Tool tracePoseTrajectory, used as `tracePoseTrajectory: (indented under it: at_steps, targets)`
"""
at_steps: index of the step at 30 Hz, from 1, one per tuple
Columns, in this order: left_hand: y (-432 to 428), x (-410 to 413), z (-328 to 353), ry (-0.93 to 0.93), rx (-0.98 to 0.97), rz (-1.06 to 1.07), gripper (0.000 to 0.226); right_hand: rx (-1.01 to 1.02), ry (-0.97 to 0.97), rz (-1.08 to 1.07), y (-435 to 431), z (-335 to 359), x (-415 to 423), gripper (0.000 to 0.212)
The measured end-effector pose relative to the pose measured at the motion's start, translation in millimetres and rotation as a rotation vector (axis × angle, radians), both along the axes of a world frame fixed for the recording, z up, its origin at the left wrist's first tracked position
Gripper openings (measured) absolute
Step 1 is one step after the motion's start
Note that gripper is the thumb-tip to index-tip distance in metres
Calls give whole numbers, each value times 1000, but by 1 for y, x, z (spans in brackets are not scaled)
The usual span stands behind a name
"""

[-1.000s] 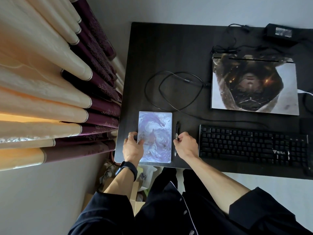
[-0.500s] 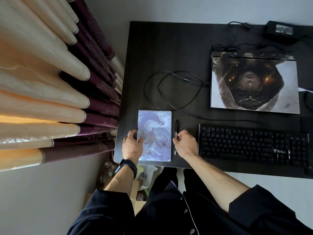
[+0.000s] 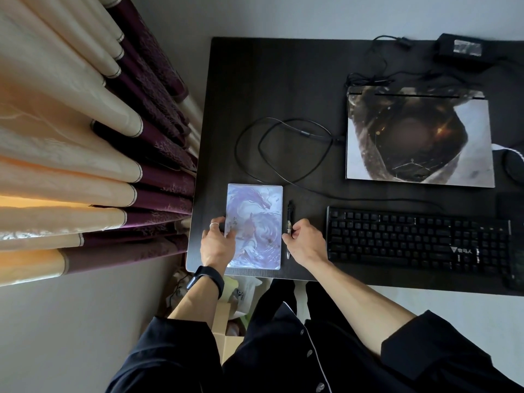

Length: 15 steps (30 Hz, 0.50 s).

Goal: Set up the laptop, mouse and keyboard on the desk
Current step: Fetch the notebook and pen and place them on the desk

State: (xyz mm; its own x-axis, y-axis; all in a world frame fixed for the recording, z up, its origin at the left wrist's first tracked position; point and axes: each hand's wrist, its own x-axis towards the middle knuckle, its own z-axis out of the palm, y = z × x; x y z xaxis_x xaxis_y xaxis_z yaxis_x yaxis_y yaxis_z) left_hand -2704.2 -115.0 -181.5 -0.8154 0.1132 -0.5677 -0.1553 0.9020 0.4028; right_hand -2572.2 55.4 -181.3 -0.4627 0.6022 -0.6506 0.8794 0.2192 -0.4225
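A closed laptop (image 3: 419, 137) with a picture on its lid lies at the back right of the dark desk (image 3: 255, 80). In front of it sits a black keyboard (image 3: 416, 239). At the right frame edge a dark rounded shape (image 3: 512, 165) looks like the mouse, partly cut off. My left hand (image 3: 218, 245) holds the left edge of a notebook (image 3: 256, 222) with a pale dragon cover, thumb on top. My right hand (image 3: 304, 242) pinches a black pen (image 3: 289, 214) that lies flat just right of the notebook.
A black cable (image 3: 283, 148) loops across the middle of the desk to the laptop's left side. A power brick (image 3: 459, 51) lies at the back right. Curtains (image 3: 99, 151) hang left of the desk. Cardboard boxes and bags (image 3: 226, 316) stand on the floor below the front edge.
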Motion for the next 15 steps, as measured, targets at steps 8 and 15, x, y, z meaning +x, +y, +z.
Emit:
tracePoseTrajectory:
  at_steps: [8,15]
  targets:
    - [24,43,23,89,-118,-83,52,-36,154,-32,17,35,38,25]
    - [91,104,35,115,24,-352,54,11,258,-57,65,58,117,10]
